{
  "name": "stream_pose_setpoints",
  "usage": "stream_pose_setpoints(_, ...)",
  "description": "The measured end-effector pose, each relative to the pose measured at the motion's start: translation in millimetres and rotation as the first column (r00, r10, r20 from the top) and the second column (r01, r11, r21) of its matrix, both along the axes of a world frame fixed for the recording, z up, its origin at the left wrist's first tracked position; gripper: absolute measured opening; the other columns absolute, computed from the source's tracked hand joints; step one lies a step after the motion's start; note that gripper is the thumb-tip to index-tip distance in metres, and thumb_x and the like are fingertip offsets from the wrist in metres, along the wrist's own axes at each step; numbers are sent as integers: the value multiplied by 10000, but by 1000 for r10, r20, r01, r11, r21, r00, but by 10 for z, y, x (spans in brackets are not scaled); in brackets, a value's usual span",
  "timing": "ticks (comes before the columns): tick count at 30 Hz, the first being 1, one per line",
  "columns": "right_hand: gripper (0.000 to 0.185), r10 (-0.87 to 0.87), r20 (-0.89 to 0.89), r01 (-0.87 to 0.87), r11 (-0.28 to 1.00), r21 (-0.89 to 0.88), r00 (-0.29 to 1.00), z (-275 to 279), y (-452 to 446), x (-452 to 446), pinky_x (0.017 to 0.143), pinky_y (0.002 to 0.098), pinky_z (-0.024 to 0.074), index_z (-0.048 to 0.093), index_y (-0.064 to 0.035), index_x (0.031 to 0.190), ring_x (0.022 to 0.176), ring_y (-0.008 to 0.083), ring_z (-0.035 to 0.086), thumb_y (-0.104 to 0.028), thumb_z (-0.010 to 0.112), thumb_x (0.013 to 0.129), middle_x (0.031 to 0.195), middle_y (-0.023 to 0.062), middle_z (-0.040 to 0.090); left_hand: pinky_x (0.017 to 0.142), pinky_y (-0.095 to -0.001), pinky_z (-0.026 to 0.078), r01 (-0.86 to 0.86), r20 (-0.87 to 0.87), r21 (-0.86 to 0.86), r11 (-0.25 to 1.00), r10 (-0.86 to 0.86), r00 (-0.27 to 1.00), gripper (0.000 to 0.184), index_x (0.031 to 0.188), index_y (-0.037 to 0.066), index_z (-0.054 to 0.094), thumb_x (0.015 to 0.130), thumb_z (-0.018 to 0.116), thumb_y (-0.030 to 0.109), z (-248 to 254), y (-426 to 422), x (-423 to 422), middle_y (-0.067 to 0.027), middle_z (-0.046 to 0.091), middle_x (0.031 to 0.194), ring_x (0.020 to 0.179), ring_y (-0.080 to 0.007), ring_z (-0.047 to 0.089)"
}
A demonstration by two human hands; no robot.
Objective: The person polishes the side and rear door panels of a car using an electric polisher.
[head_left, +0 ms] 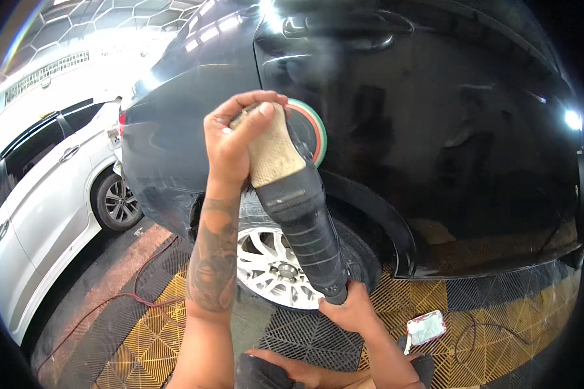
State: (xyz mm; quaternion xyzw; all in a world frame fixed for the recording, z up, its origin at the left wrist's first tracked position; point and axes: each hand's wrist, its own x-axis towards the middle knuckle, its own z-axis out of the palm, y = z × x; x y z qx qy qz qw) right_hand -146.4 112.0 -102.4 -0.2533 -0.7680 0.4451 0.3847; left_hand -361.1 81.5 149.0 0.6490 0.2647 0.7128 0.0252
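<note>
A black car polisher [302, 227] with a tan, worn-looking head cover slants across the middle of the head view. My left hand [230, 139] grips the polisher's head from the left, its thumb over the tan cover. Around the rear end of the body, lower right, my right hand [349, 308] is closed. Beyond the head shows a round pad [319, 133] with green and orange rims, against or very close to the black car [435, 142]; contact is hidden. Below it is the car's white spoked wheel [285, 269], partly covered by the polisher.
A white car [52, 162] stands at the left. A reddish cord [120, 297] runs over the floor tiles [156, 337] on that side. To the lower right lie a white rectangular object [426, 328] with a reddish edge and a dark cord [493, 324].
</note>
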Motion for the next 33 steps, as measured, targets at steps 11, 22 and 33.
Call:
stream_pose_setpoints(11, 642, 61, 130, -73, 994, 83, 990, 446, 192, 417, 959, 465, 542, 617, 75, 1234, 1058, 457, 698, -306, 795, 749, 1067, 299, 723, 755, -356, 620, 61, 201, 82, 995, -77, 977, 268, 1072, -98, 696, 873, 722, 78, 120, 93, -21, -204, 743, 1000, 856, -265, 744)
stream_pose_setpoints(22, 624, 235, 68, -244, 942, 230, 970, 1170, 310, 206, 930, 435, 546, 581, 101, 1268, 1048, 459, 704, -236, 766, 776, 1074, 320, 718, 715, -370, 629, 0, 253, 138, 990, -35, 967, 266, 1063, -95, 686, 867, 699, 84, 673, 28, -408, -217, 730, 996, 853, -288, 735)
stream_pose_setpoints(33, 584, 248, -14, -236, 937, 257, 969, 1503, 281, -102, 889, 428, 555, 598, 104, 1235, 969, 433, 731, -229, 764, 785, 1024, 309, 727, 722, -383, 629, -11, 163, 110, 994, -7, 987, 350, 1112, -127, 649, 860, 708, 107, 1243, 10, -568, -211, 721, 1007, 839, -292, 731)
